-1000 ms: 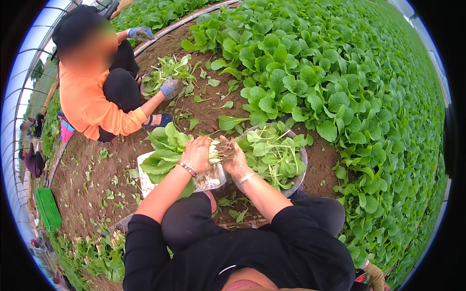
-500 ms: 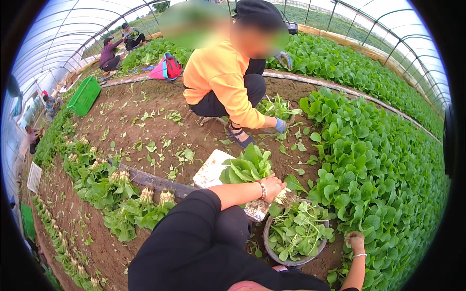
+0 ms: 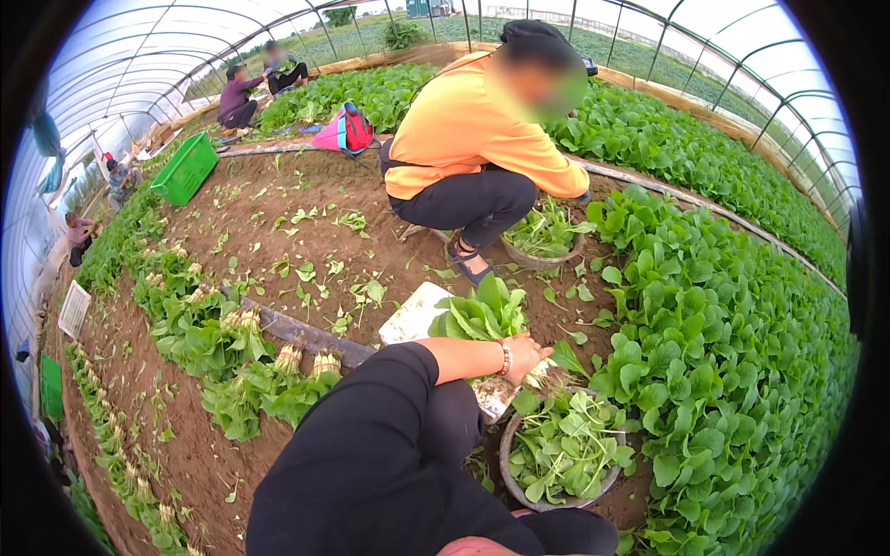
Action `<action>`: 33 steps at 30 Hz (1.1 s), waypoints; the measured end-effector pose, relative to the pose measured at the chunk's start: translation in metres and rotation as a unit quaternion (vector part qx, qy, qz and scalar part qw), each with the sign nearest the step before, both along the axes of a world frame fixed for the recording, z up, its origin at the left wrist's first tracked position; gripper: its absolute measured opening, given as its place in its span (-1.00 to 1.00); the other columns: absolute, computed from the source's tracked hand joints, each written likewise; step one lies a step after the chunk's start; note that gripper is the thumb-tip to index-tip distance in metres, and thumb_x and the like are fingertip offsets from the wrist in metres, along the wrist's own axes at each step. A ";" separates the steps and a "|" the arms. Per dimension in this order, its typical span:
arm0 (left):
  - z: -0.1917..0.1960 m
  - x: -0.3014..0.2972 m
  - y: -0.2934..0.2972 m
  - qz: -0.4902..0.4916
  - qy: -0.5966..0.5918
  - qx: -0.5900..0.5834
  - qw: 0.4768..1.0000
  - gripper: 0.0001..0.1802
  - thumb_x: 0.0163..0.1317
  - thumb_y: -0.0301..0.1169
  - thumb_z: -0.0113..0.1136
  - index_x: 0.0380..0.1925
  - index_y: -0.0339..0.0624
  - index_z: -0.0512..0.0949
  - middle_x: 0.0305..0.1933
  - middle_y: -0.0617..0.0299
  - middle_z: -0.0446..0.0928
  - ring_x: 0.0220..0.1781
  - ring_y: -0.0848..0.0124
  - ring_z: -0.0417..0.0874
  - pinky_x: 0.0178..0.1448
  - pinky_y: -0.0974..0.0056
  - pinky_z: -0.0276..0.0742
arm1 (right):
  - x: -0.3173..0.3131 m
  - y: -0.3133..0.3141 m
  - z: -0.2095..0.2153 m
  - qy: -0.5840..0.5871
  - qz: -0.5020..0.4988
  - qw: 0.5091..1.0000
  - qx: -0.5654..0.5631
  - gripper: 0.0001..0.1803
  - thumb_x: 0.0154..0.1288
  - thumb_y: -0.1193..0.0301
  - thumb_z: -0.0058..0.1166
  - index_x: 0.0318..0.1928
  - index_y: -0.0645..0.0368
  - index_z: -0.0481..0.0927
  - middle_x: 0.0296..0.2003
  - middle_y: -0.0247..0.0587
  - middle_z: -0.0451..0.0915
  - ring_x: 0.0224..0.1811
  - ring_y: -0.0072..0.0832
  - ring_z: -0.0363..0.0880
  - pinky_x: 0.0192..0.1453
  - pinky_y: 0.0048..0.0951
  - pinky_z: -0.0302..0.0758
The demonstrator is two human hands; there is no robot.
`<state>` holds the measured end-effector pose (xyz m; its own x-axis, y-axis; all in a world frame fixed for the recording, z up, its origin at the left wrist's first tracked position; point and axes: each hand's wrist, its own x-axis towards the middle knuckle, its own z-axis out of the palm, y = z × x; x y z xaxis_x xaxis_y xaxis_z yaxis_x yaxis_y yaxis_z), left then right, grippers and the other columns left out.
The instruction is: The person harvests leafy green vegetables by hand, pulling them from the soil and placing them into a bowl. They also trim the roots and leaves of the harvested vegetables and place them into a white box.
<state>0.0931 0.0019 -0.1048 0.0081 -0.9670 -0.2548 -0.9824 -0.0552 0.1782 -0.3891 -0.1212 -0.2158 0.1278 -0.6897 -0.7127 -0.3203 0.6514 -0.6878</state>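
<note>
My left hand (image 3: 525, 356), with a bracelet at the wrist, is closed around a bunch of leafy greens (image 3: 480, 312). The leaves point away from me to the left, and the pale roots stick out on the hand's right side. Under the bunch lies a soil-smeared white board or tray (image 3: 406, 322). Just below the hand stands a round grey tub (image 3: 507, 467) full of loose leaves and stems (image 3: 567, 445). My right hand is out of sight.
Dense growing greens (image 3: 714, 371) fill the right side. A person in an orange top (image 3: 464, 120) crouches ahead, by another tub (image 3: 547, 258) of leaves. Tied bunches (image 3: 246, 324) line the left beside a dark plank (image 3: 301, 332). A green crate (image 3: 185, 170) stands farther off.
My right hand, before at the growing plants on the right, has left the view. My left hand keeps its hold. The person in orange leans farther toward the plants; the view has shifted slightly.
</note>
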 end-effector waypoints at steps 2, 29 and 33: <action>0.002 -0.001 -0.001 -0.003 0.004 -0.010 1.000 0.19 -0.42 -0.16 0.44 0.27 -0.25 0.00 -0.03 -0.03 0.44 0.06 0.12 0.43 0.29 0.09 0.12 | 0.007 -0.002 0.000 -0.012 0.001 1.000 -0.008 -0.91 0.27 0.55 -0.15 -0.27 0.30 0.41 -0.63 -0.25 0.46 -0.68 -0.53 0.43 -0.66 -0.59 0.34; 0.008 0.002 0.012 0.003 0.006 -0.022 1.000 0.11 -0.41 -0.24 0.40 0.24 -0.29 0.06 -0.06 0.03 0.44 0.06 0.18 0.42 0.22 0.18 0.18 | 0.058 -0.026 0.010 -0.032 0.058 0.997 -0.043 -0.90 0.25 0.56 -0.14 -0.24 0.30 0.42 -0.61 -0.27 0.47 -0.66 -0.55 0.45 -0.65 -0.62 0.34; -0.001 -0.002 -0.004 -0.004 0.002 0.000 1.000 0.09 -0.37 -0.28 0.36 0.26 -0.28 0.04 -0.04 0.02 0.42 0.07 0.19 0.40 0.26 0.17 0.14 | 0.052 -0.033 0.023 0.011 0.061 0.997 -0.049 -0.89 0.25 0.56 -0.14 -0.24 0.31 0.42 -0.61 -0.27 0.47 -0.66 -0.56 0.45 -0.64 -0.62 0.34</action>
